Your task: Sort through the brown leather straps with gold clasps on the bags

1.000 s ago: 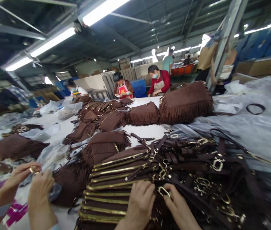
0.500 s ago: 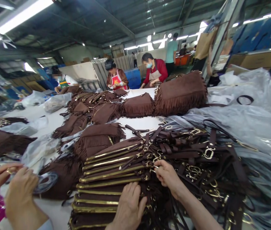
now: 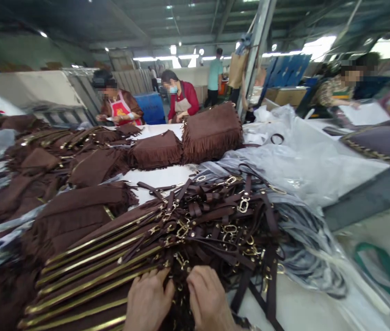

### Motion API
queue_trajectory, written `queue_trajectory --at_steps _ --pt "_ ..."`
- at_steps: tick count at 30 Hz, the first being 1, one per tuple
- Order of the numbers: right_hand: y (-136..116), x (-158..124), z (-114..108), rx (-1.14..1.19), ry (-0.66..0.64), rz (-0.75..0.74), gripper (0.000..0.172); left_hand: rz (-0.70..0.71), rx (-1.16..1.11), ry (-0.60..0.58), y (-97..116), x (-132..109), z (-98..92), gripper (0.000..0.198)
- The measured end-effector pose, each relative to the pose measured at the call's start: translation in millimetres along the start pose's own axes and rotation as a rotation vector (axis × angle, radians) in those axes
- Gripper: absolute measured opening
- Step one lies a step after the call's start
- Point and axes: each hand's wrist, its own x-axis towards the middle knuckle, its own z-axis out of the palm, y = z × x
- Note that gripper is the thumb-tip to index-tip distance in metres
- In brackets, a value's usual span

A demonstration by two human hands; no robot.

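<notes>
A row of dark brown suede bags (image 3: 88, 269) with gold zippers lies stacked in front of me. My left hand (image 3: 150, 299) is on the right end of these bags, its fingers curled over a bag's zipper end. Close to its right, my right hand (image 3: 209, 296) is closed among the straps and clasps; what its fingers hold is hidden. Brown straps (image 3: 205, 209) with gold-coloured metal clasps (image 3: 243, 205) spread in a tangle beyond both hands.
Fringed brown bags (image 3: 212, 131) are piled at the back of the white table (image 3: 162, 177). Clear plastic wrapping (image 3: 305, 161) and a bundle of grey strips (image 3: 305, 248) lie to the right. Several people sit across the table, and a metal post (image 3: 255, 59) rises behind it.
The view has swung right, and a neighbour's hands at the left have gone out of it. My right hand has come down beside my left, which has moved to the bags' ends.
</notes>
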Motion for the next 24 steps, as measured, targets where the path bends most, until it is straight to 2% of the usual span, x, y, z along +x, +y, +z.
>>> queue_trajectory --at_steps 3,5,7,8,10,12,15,18,21,24 --pt "27.3 -45.8 -5.4 -0.058 0.129 0.174 0.016 0.091 0.066 0.072 -11.0 2.0 12.5 0.032" --pt "54.2 -73.4 -18.7 -0.145 0.226 0.330 0.013 0.214 0.137 0.114 -19.1 2.0 21.1 0.035" --pt "77.7 -91.8 -36.0 -0.230 0.251 0.501 0.014 0.321 0.205 0.152 -25.6 1.3 28.0 0.041" --pt "85.6 -96.2 -43.8 -0.259 0.218 0.615 0.018 0.353 0.227 0.168 -28.0 1.1 30.6 0.044" --pt "92.5 -95.6 -53.3 -0.267 0.072 0.819 0.026 0.364 0.239 0.193 -31.1 0.9 34.3 0.047" --pt "90.9 -86.2 -52.9 -0.263 -0.070 0.957 0.027 0.360 0.232 0.199 -32.4 1.3 36.2 0.047" --pt "86.6 -70.1 -42.5 -0.271 -0.111 1.088 0.022 0.367 0.246 0.221 -32.7 1.7 36.1 0.047" --pt "89.2 -68.1 -37.0 -0.061 -0.077 1.134 0.024 0.388 0.264 0.253 -31.3 0.9 34.4 0.047" --pt "93.8 -86.4 -43.1 0.223 -0.090 1.123 0.021 0.375 0.252 0.275 -29.0 -0.2 34.1 0.045" --pt "95.7 -120.6 -57.0 0.326 -0.141 1.148 0.017 0.337 0.191 0.267 -28.0 -0.7 35.3 0.040"
